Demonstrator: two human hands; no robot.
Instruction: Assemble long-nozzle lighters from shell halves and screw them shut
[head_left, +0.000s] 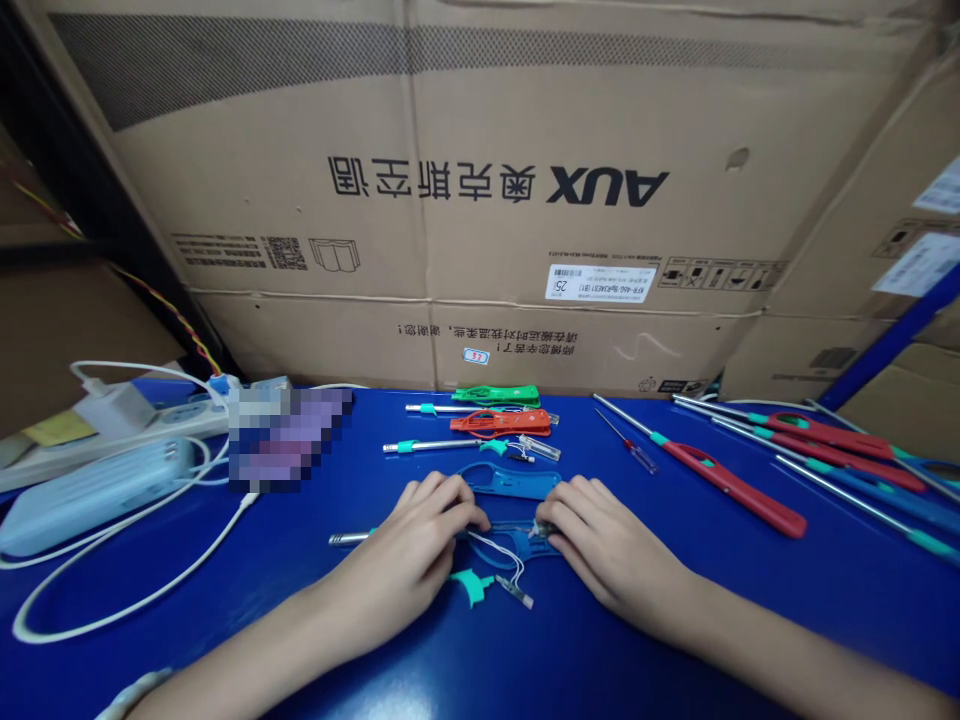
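Note:
My left hand (431,525) is closed, fingertips pinched over the lower blue handle half (525,545) of a long lighter; what they hold is hidden. A metal lighter tube (349,539) sticks out from under that hand. My right hand (604,540) is closed at the other end of the same half, its fingers on a small clear part (541,528). White wires (506,550) run from between the hands to a small igniter (516,592). Beside it lies a teal trigger (471,586). Just beyond the hands is another blue handle half (510,481).
Behind lie opened red (510,423) and green (499,396) lighters with their parts. A screwdriver (637,455), a red lighter (739,487) and several more lighters are at right. A power bank (97,490), cables and a blurred phone-like object (300,435) occupy the left. Cardboard (480,220) stands behind.

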